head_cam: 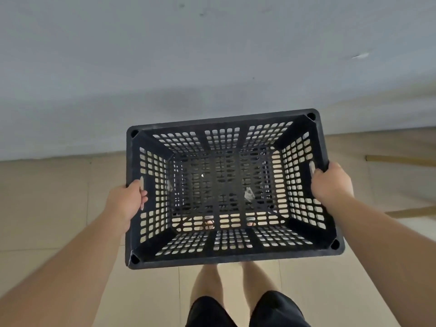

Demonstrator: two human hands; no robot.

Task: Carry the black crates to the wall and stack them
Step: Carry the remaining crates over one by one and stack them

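A black perforated plastic crate hangs in the air in front of me, its open top facing me, tilted slightly with the right side higher. My left hand grips the handle slot in its left wall. My right hand grips the handle slot in the right wall. The crate holds nothing but a few small pale scraps on its bottom. Its far rim reaches up to the base of the grey wall. Through the holes I see floor and my feet.
Beige floor tiles run up to the wall. Thin wooden strips lie on the floor at the right edge. My legs in black shorts stand directly below the crate.
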